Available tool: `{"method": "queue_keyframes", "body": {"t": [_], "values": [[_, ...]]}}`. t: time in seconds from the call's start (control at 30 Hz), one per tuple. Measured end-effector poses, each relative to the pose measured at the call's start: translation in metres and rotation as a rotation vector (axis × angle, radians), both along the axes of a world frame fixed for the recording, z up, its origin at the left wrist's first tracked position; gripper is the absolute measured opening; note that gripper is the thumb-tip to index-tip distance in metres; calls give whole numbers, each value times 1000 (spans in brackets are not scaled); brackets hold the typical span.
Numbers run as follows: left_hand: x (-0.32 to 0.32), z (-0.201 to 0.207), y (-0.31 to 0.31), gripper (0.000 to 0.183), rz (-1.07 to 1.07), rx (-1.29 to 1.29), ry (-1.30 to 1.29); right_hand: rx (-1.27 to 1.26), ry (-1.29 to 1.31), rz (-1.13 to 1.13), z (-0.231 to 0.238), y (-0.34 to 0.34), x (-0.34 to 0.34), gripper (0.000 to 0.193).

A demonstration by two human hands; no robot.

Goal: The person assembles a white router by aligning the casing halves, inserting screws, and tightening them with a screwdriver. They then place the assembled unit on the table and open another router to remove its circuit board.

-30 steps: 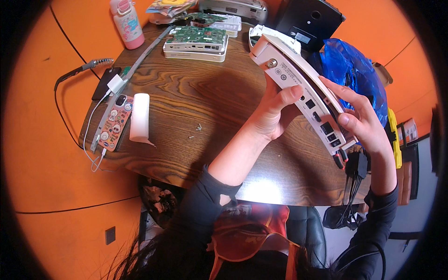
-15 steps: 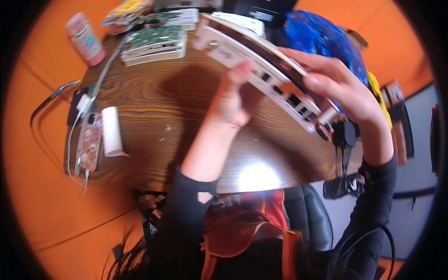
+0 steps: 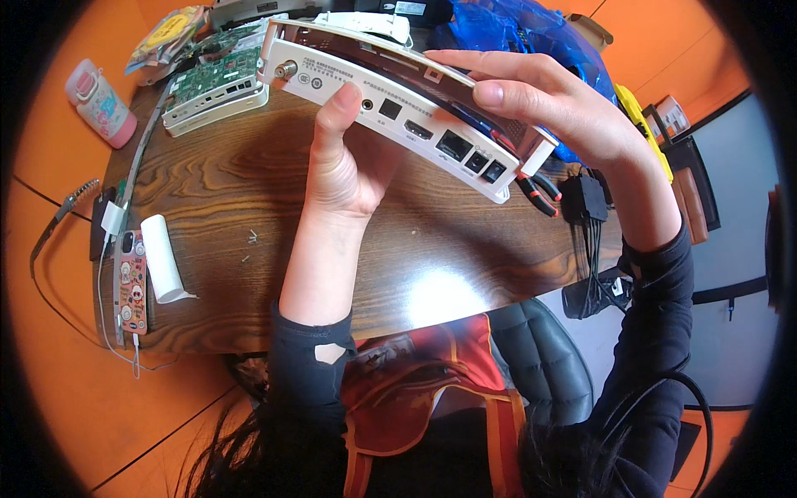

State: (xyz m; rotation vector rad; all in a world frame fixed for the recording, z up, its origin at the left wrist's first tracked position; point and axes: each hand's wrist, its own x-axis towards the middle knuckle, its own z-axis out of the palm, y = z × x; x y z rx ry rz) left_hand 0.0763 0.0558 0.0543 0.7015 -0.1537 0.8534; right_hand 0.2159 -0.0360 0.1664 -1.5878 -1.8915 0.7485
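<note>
Sleeves (image 3: 309,365), dark and pushed back, and a red apron (image 3: 407,415) are nearest, with a black chair (image 3: 544,361) under the desk's (image 3: 465,241) front edge.

Above the desk, clear of its top, the person holds up a white box (image 3: 400,133), its row of sockets facing them and its right end dipping. A narrow gap runs along the top, under the lid. The left hand (image 3: 340,170) grips from below — thumb flat against the socket side, its other fingers hidden behind. The right hand (image 3: 560,104) is partly spread over the upper right end, thumb and forefinger apart along the lid; how firmly it presses I cannot tell.

Near the left edge lies a patterned phone (image 3: 134,286) plugged into a white cable, and just beside it a white roll (image 3: 162,259). A few small pale bits (image 3: 252,236) are scattered farther in. Toward the right edge, pliers (image 3: 544,197) show red-and-black handles beside the box's low end, near a black bundle of cables (image 3: 591,207).

Farther off, by the far left corner, a green circuit board (image 3: 212,79) sits on a white case (image 3: 220,116) — and a blue plastic bag (image 3: 531,29) is bunched at the far right corner.
</note>
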Motion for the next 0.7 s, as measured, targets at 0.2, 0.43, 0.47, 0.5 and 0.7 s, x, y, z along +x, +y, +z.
{"method": "queue_keyframes", "body": {"t": [0.2,0.43,0.47,0.5,0.7], "values": [[3,0,0,77,84,-64,31,-26,-21,-8,-9,1,7,72],[4,-2,2,74,102,-54,55,-20,49,-19,-18,-2,5,69],[4,-3,2,74,74,-61,56,-33,32,-25,-17,-4,5,69],[3,-3,2,74,57,-52,54,-38,11,-29,-15,-5,6,69],[6,-4,1,74,60,-64,84,-66,87,-50,-10,-9,10,65]]}}
